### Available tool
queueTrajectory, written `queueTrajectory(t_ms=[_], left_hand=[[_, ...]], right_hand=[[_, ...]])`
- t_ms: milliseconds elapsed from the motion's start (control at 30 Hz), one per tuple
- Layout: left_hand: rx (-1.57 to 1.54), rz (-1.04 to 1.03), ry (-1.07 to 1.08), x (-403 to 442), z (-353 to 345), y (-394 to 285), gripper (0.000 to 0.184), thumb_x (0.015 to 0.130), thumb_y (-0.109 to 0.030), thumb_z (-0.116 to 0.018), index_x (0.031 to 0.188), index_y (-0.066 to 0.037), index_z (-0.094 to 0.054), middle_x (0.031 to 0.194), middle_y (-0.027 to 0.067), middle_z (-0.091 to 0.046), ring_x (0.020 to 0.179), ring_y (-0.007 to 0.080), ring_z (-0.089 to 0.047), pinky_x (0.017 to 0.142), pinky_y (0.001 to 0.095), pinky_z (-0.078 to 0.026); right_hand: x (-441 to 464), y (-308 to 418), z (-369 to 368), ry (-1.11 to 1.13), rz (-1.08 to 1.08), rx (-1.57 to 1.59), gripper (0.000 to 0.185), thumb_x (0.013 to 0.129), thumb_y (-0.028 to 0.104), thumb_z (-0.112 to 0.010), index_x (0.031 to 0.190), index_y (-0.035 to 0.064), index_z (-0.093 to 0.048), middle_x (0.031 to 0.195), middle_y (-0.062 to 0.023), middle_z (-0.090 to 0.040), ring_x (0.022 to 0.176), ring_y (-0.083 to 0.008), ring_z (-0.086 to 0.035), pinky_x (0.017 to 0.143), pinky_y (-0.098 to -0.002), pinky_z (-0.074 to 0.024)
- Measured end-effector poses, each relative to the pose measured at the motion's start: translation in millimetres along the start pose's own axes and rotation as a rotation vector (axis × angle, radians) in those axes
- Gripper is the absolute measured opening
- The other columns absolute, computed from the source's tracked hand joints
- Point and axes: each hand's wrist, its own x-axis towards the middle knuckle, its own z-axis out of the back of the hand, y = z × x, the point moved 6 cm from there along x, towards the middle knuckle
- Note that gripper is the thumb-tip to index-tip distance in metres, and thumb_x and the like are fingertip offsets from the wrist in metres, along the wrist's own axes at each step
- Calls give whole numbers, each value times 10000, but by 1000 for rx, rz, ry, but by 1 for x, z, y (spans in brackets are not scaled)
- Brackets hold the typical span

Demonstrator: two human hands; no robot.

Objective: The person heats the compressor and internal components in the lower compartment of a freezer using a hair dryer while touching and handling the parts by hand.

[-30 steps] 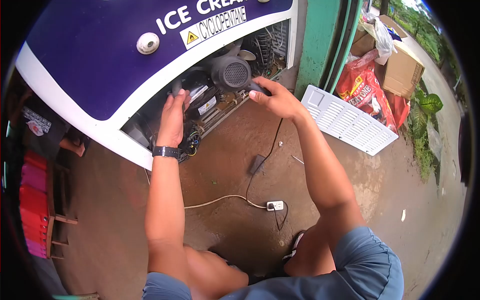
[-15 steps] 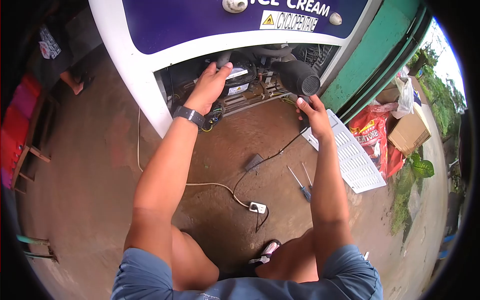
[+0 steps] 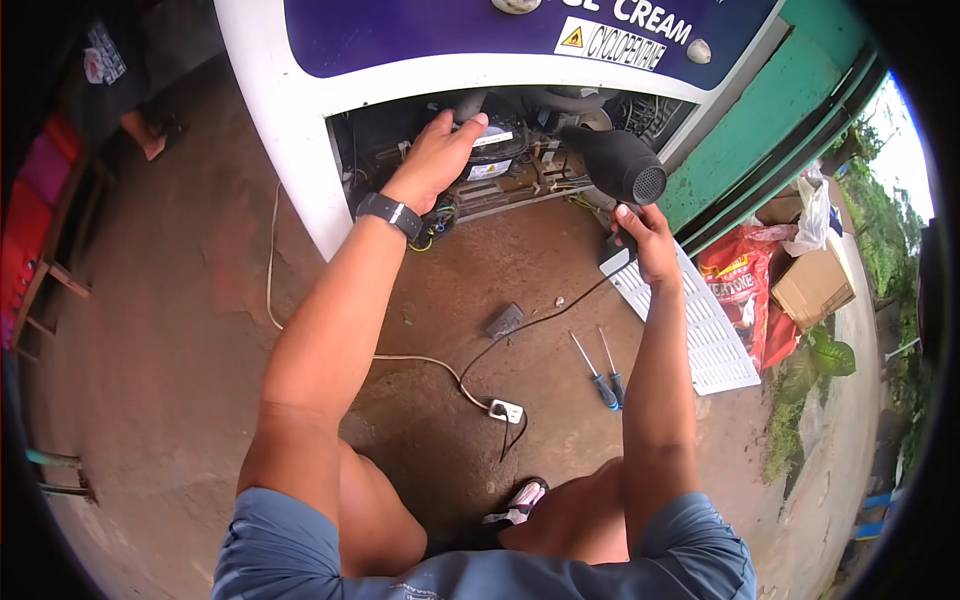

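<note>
In the head view my right hand [image 3: 643, 240] is closed round the handle of a black hair dryer [image 3: 620, 165]. The dryer's nozzle points left into the open lower bay of the ice cream freezer [image 3: 430, 80]. My left hand [image 3: 440, 155], with a watch on the wrist, reaches into the same bay and is closed on a dark tube-like part [image 3: 469, 106]. Just beyond it sits the black compressor [image 3: 505, 145] with a label. Loose wires hang below my left wrist. The dryer's cord runs down to a white socket [image 3: 506, 411] on the floor.
Two screwdrivers [image 3: 605, 385] and a small dark box [image 3: 505, 320] lie on the floor. A white vented panel [image 3: 700, 330] is at the right, beside a red bag [image 3: 740, 285] and a cardboard box [image 3: 815, 285]. Another person's foot [image 3: 155, 147] shows at upper left.
The dryer has swung from pointing at the compressor area to a lower, more rightward position, with my right hand below it. The view has shifted, and both screwdrivers now show fully.
</note>
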Motion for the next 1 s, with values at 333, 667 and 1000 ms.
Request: queueTrajectory(t_ms=[333, 667, 1000], left_hand=[[437, -199, -150, -27, -4, -37, 534, 1038, -335, -637, 1423, 10, -502, 1317, 231, -626, 1246, 339, -589, 1093, 438, -425], [1277, -914, -292, -81, -43, -73, 233, 917, -134, -669, 1147, -106, -688, 1287, 49, -608, 1264, 234, -533, 1131, 496, -327], [1362, -868, -266, -80, -44, -60, 152, 934, -142, -633, 1036, -105, -740, 1343, 55, -627, 1332, 228, -517, 1236, 516, -245]], right_hand=[[0, 0, -2, 10, 0, 21, 307, 1001, 244, -754, 1246, 87, -656, 1019, 9, -656, 889, -121, -601, 722, -302, -490], [2, 5, -3, -1, 2, 37, 337, 1020, 250, -719, 1297, 76, -639, 1013, -18, -660, 883, -136, -596, 709, -307, -491], [2, 6, -1, -4, 22, 24, 286, 1026, 207, -706, 1260, 51, -650, 991, -21, -653, 870, -138, -603, 709, -303, -505]])
